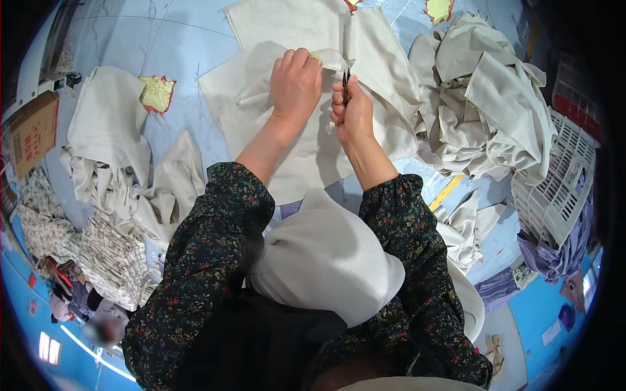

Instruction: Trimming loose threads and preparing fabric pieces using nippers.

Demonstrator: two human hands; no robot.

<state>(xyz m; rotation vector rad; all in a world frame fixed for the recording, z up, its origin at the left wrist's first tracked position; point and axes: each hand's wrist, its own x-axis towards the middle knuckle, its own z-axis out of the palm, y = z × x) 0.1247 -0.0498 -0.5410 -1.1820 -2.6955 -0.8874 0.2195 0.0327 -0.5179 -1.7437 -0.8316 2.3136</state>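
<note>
A flat cream fabric piece lies on the light blue table in front of me. My left hand pinches a folded edge of this fabric near its top. Just to its right, my right hand is closed around small dark thread snips, their tips pointing up at the fabric edge between my hands. Both forearms wear dark floral sleeves. A cream headscarf end hangs below my arms and hides the near part of the table.
A heap of cream fabric pieces is piled at the right, beside a white plastic basket. More cream pieces and printed cloth lie at the left. A cardboard box sits far left. Yellow cards rest on the table.
</note>
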